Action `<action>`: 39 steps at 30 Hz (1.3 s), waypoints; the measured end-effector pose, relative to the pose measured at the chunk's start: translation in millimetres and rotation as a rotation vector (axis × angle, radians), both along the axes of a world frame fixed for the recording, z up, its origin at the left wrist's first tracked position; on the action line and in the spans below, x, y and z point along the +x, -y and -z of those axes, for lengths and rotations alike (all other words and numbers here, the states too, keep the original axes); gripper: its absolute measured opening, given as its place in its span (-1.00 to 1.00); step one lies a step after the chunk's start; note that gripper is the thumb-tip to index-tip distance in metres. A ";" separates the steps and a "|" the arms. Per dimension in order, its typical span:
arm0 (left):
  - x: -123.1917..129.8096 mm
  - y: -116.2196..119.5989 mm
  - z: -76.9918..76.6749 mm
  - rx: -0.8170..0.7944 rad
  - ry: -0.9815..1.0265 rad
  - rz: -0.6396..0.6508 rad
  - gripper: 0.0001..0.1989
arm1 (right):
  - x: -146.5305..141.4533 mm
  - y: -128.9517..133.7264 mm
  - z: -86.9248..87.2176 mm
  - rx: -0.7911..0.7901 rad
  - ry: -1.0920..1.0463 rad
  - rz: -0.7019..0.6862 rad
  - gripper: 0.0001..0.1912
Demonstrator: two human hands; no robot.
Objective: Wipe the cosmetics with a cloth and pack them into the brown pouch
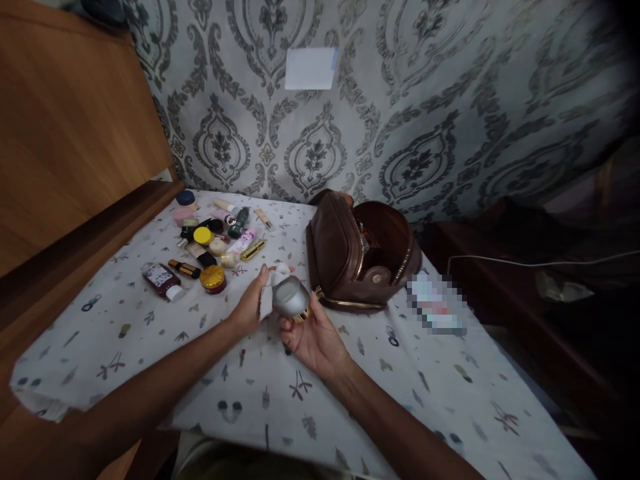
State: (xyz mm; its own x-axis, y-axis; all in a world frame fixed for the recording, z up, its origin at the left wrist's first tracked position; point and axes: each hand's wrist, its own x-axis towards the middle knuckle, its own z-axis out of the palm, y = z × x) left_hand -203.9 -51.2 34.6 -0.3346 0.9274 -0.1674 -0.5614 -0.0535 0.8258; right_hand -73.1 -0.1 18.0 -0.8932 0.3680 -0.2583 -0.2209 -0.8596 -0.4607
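Observation:
My right hand (320, 337) grips a small round jar (291, 297) with a silvery-grey face and a gold edge, tilted above the table. Against the jar's left side, my left hand (253, 300) is closed on a white cloth (267, 293). Just beyond my hands stands a brown cosmetic bag (335, 250), unzipped, with its lid up and some items partly visible inside. To the left of my hands lie a gold-lidded jar (213, 279), a dark red bottle with a white cap (163, 281) and a gold lipstick tube (253, 250).
Several more cosmetics, among them a yellow-lidded jar (203, 235) and a pink tube (243, 240), crowd the table's back left. A blurred-out packet (436, 303) lies right of the bag. The patterned tablecloth (400, 400) meets a wooden cabinet (75, 100) at left and a papered wall behind.

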 end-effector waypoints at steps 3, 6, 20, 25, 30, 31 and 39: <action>1.5 0.8 -1.1 -0.022 0.017 -0.035 -0.38 | -1.0 4.4 1.8 0.080 0.005 -0.063 -0.38; -1.3 1.9 -7.5 -0.042 0.123 -0.053 -0.43 | -1.5 10.5 7.3 0.246 0.048 -0.089 -0.34; 14.1 -2.0 4.3 -0.008 0.119 -0.157 -0.48 | -0.1 10.5 -1.3 0.894 0.201 0.494 -0.51; 14.1 10.4 1.5 0.071 -0.425 -0.207 -0.53 | 3.6 3.4 13.9 1.068 0.353 0.521 -0.43; 5.9 16.4 -10.0 0.126 -0.816 -0.166 -0.51 | 8.3 -0.3 23.3 1.251 0.358 0.490 -0.37; 3.4 15.1 -11.0 0.112 -0.820 -0.154 -0.51 | 8.8 -0.8 23.2 1.256 0.343 0.467 -0.36; -15.7 10.2 -13.8 -0.111 -0.561 -0.096 -0.47 | 7.7 0.5 4.9 0.905 0.103 0.185 -0.34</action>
